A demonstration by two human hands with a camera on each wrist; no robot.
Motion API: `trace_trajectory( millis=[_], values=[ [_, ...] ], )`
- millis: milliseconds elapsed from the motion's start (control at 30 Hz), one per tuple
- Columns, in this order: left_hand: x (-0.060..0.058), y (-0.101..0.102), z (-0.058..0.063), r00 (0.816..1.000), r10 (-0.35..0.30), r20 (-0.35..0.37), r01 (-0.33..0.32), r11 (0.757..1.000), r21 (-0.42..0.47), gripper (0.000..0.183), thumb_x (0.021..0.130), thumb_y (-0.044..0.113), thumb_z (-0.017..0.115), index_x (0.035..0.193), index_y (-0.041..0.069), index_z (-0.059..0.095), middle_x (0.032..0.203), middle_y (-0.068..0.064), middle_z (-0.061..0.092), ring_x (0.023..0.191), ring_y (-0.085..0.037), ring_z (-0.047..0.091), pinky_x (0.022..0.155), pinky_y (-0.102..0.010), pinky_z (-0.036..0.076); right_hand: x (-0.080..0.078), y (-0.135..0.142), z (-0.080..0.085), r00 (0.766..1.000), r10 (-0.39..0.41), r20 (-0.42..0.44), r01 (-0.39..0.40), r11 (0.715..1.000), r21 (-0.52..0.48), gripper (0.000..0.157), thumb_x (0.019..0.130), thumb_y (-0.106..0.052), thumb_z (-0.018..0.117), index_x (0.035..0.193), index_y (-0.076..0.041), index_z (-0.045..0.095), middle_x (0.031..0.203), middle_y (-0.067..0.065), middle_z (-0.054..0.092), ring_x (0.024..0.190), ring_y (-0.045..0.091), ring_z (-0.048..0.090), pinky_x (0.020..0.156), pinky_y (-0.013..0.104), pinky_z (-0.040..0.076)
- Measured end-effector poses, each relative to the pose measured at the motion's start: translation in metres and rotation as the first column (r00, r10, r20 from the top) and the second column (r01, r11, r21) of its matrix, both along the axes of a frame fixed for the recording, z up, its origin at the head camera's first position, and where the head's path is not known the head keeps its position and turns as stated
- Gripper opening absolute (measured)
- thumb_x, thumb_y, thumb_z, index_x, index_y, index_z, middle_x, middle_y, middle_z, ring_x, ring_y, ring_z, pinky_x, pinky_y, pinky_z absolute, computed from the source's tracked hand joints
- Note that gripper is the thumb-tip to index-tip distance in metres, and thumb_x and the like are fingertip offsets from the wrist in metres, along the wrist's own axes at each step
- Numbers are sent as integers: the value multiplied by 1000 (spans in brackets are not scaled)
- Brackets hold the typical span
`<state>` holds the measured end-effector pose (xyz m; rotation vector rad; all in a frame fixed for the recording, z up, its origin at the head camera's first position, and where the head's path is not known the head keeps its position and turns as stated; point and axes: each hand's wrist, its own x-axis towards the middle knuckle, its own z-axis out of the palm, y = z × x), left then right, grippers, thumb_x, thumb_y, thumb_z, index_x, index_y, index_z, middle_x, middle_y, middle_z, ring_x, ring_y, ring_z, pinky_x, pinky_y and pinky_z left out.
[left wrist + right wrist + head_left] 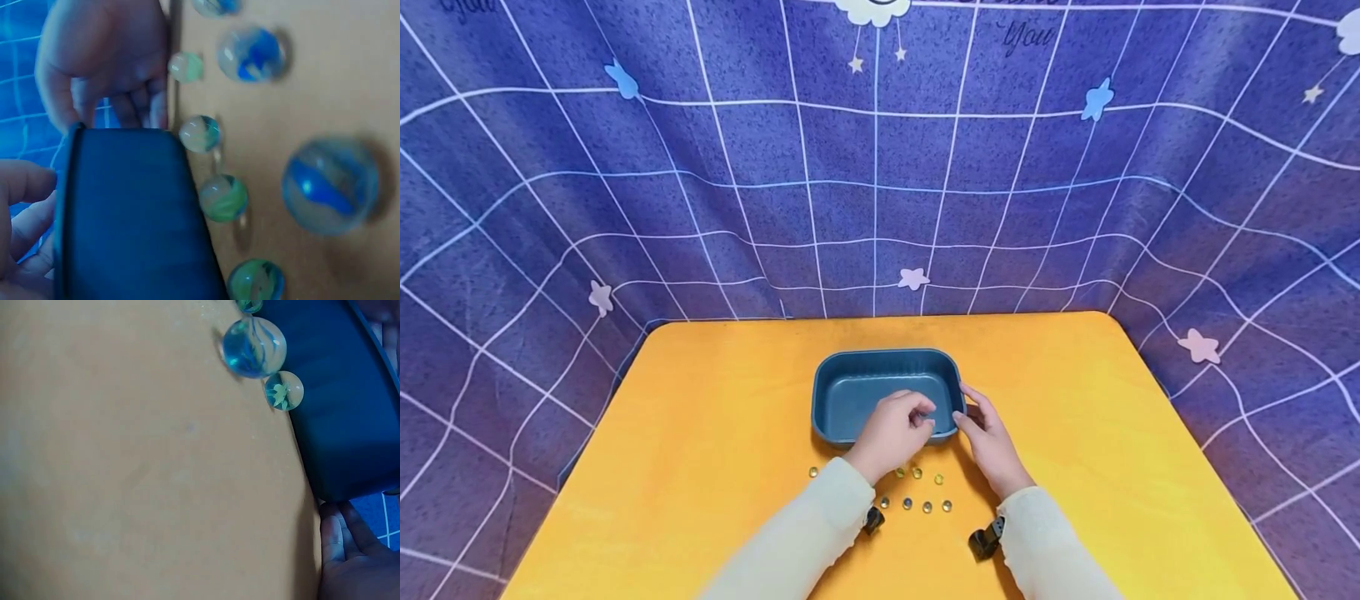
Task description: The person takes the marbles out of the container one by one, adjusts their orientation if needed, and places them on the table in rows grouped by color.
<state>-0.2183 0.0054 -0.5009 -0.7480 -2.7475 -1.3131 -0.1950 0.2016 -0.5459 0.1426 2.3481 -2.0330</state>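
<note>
A dark blue rectangular tub (865,354) stands on the table. My left hand (893,429) is over its near side, with thumb and forefinger bent toward each other and a gap between the tips. Nothing shows in that gap. In the left wrist view, the left fingers (28,187) are beside the tub's rim. At the tub's right end my right hand (991,446) grips the wall, thumb at the rim and fingers along the outside. Several glass marbles (917,472) lie in front of the tub; close up, one marble (331,185) has a blue swirl and another marble (224,198) a green one.
A yellow-orange cloth covers the table (722,400). Behind and at both sides hangs a blue-purple curtain (842,208) with a grid of lines and stars. Dark wrist cameras (986,540) sit at both light sleeves (1048,542).
</note>
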Motion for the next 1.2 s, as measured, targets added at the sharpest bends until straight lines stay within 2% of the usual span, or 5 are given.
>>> trace_trajectory(
  millis=[167,367,667,833,1200],
  values=[
    [-12,8,1,998,2,62,5,993,-120,22,97,18,72,118,11,73,106,5,66,88,-10,61,81,-29,54,-3,1,1,1000,4,25,-4,1000,-17,53,109,-20,55,159,-22,38,146,19,50,133,34,46,114,52,32],
    [-26,11,1,990,33,134,-5,979,-203,23,97,21,73,118,12,71,106,1,65,96,-16,62,86,-35,54,-2,0,-1,1000,-3,-4,3,1000,-14,51,107,-21,58,156,-28,43,142,15,54,130,31,50,112,49,35],
    [-49,13,-9,965,34,259,36,964,-262,42,92,32,78,128,14,66,120,-3,63,105,-18,61,92,-41,52,1,2,1,1000,-5,23,5,1000,-8,53,107,-27,58,158,-28,40,148,15,49,136,33,45,115,54,33],
    [-61,12,-18,970,-15,242,84,957,-278,40,91,31,79,125,13,68,121,-2,66,111,-19,62,96,-39,51,0,2,-1,1000,-13,17,13,1000,-9,51,106,-28,60,155,-31,44,145,13,52,133,32,47,115,53,34],
    [-74,12,-31,971,-168,172,213,930,-298,27,84,24,86,109,20,77,93,9,67,88,-7,61,84,-30,53,0,0,1,1000,-9,20,9,1000,-29,53,107,-26,59,156,-29,42,146,16,52,136,33,46,115,52,32]
  ],
)
